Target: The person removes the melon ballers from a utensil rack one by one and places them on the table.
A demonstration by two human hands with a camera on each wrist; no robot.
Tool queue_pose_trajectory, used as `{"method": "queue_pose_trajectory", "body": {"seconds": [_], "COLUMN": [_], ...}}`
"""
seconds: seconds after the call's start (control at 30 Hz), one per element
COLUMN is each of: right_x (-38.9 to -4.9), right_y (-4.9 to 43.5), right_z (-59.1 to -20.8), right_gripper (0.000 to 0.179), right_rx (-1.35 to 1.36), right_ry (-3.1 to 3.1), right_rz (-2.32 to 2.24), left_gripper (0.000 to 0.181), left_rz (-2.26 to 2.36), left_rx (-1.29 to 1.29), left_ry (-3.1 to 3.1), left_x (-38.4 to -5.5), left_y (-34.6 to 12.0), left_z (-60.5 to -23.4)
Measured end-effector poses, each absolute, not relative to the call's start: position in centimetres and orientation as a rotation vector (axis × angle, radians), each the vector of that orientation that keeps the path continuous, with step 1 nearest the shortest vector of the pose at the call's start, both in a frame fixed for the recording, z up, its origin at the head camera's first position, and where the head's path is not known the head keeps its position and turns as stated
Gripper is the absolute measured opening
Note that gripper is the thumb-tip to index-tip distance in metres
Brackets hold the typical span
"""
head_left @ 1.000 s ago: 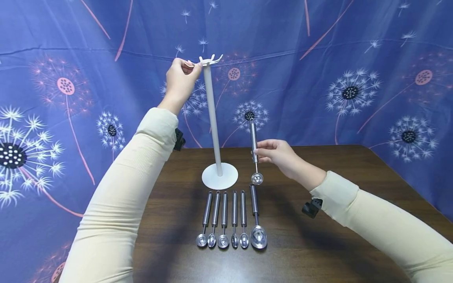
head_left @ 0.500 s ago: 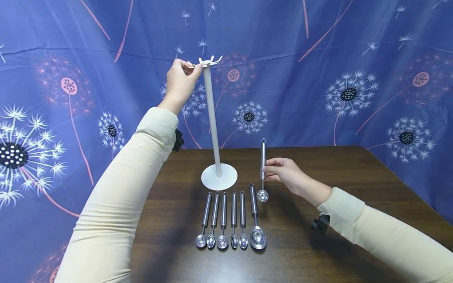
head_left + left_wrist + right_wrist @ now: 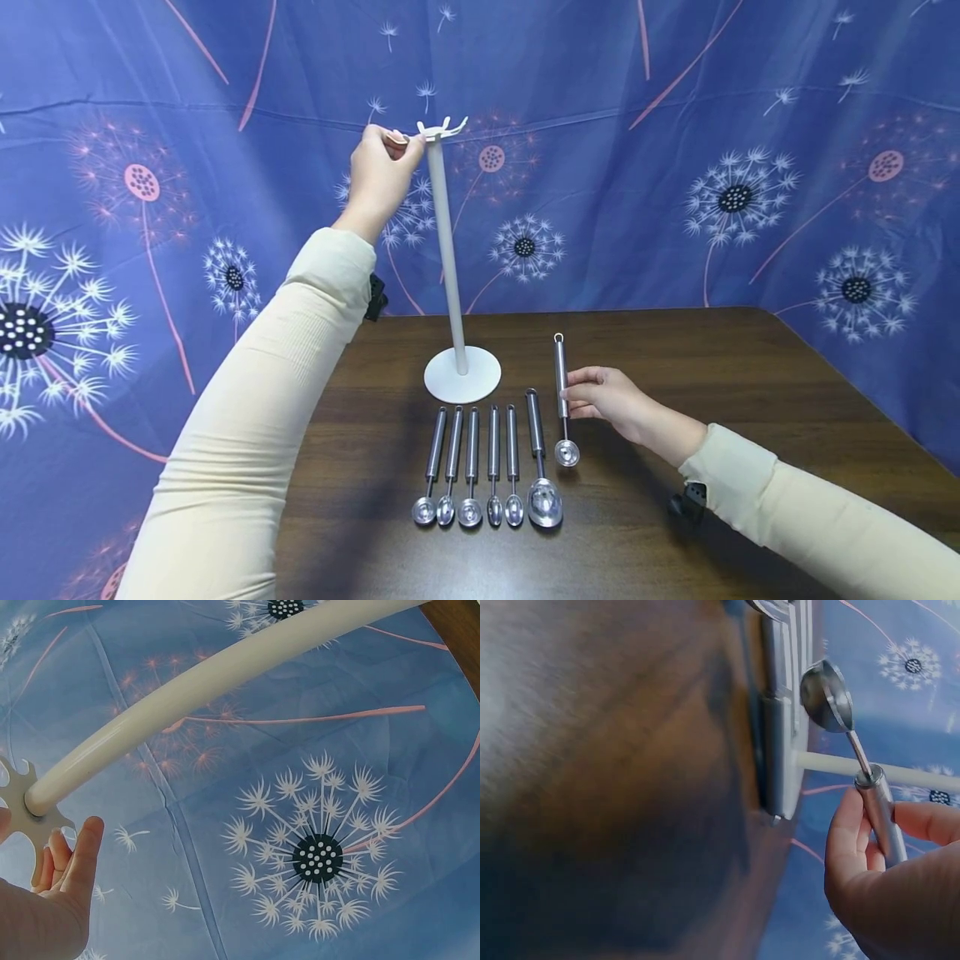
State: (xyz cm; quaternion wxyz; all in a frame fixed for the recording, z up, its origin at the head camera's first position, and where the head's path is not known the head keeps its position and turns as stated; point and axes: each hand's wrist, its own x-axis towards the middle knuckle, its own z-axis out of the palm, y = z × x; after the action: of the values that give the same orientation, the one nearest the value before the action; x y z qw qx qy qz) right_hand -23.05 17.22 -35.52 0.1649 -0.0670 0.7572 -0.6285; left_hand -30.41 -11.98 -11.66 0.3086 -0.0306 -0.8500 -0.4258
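My left hand [image 3: 381, 171] pinches a hook arm at the top of the white utensil stand [image 3: 447, 250]. In the left wrist view its fingers [image 3: 88, 847] lie by the flat hooked crown [image 3: 22, 787] of the pole. My right hand [image 3: 611, 402] holds a steel melon baller [image 3: 561, 375] by its handle, upright with the small round bowl downward, right of the row. The right wrist view shows thumb and fingers around the handle and the hollow bowl [image 3: 826, 697]. Nearest to it lies a larger scoop [image 3: 544, 502], at the right end of the row.
Several more steel scoops [image 3: 470, 512] lie side by side on the brown wooden table [image 3: 675, 358], handles pointing away. The stand's round white base [image 3: 462, 385] is just behind them. A blue dandelion-print cloth [image 3: 637, 208] hangs behind the table.
My right hand has come down and slightly right with the melon baller, from beside the stand's pole to beside the large scoop. My left hand has stayed at the stand's top.
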Motion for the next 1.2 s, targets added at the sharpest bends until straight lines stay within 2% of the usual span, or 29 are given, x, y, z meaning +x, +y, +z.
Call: {"method": "queue_pose_trajectory", "body": {"seconds": [0.5,0.93,1.2], "right_x": [-21.3,-20.5,-20.5], "right_y": [17.1,16.9,16.5], "right_z": [-38.9,-39.3,-39.0], "right_gripper": [0.041,0.027,0.025], "right_rx": [-0.124,-0.009,0.060], "right_ry": [2.120,2.084,2.111], "right_rz": [-1.744,-1.646,-1.591], "left_gripper": [0.024,0.023,0.024], "left_rz": [-1.151,-1.178,-1.192], "left_rx": [-0.082,-0.112,-0.122], "left_ry": [-2.239,-2.223,-2.214], "left_x": [-30.7,-30.8,-30.8], "left_y": [-12.0,-12.0,-12.0], "left_z": [-11.8,-12.1,-12.1]}}
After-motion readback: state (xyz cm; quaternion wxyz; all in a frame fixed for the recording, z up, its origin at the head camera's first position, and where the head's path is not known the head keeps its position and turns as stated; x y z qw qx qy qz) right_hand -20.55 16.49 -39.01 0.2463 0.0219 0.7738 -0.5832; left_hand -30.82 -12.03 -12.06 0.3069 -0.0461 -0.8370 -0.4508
